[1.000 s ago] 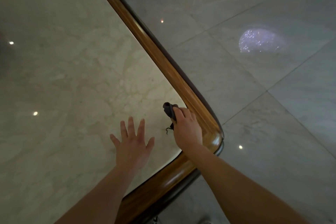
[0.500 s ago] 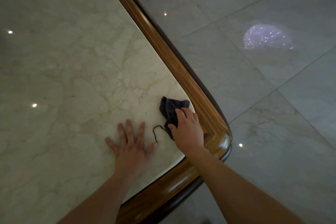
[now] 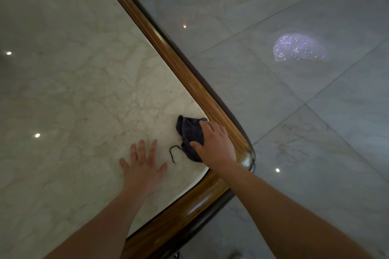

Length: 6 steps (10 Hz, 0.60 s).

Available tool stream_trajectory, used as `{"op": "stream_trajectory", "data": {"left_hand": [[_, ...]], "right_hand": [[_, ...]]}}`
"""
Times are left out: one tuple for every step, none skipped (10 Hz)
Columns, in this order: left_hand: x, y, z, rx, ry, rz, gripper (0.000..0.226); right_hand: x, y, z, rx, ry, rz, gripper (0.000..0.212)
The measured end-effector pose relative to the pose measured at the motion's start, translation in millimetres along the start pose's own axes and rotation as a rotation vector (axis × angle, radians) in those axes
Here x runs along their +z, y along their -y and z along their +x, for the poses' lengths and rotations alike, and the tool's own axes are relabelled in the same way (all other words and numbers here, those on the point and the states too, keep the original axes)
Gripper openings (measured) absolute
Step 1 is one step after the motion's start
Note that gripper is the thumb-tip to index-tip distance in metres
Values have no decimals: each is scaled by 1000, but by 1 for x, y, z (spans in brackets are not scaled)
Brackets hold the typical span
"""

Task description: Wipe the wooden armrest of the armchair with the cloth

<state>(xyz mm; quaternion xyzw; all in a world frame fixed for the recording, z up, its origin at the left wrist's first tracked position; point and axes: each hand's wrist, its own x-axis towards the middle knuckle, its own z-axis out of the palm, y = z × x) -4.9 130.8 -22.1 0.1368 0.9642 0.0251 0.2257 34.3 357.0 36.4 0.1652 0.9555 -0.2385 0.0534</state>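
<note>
A dark grey cloth lies bunched on a pale marble top, close to the rounded corner of its polished wooden rim. My right hand presses down on the cloth, fingers over it, with a loose dark thread trailing out to the left. My left hand lies flat on the marble beside it, fingers spread, holding nothing. No armchair or armrest is in view.
The wooden rim runs diagonally from the top centre to the corner, then back toward the bottom left. Beyond it lies a glossy grey tiled floor with light spots and a sparkling reflection.
The cloth has spread out from a small bunch under my right fingers onto the marble, and its thread now lies flat. My left hand has settled flat on the marble.
</note>
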Motion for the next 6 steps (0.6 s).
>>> {"op": "stream_trajectory", "data": {"left_hand": [[-16,-6,-7,5,-7,23,80],[-36,-17,-19,31,-39,33,78],[-61,-30,-34,53,-86,35,78],[-94,-44,-54,82,-134,42,77],[-129,-59,-77,97,-195,46,78],[-161,-78,-99,113,-247,32,83]], "right_hand": [[-15,2,-4,-15,-26,7,64],[-34,5,-12,-3,-41,37,58],[-58,8,-23,-24,-46,61,57],[-95,13,-36,-29,-58,76,54],[-139,17,-50,-67,-149,96,50],[-184,22,-67,-77,-237,104,51]]}}
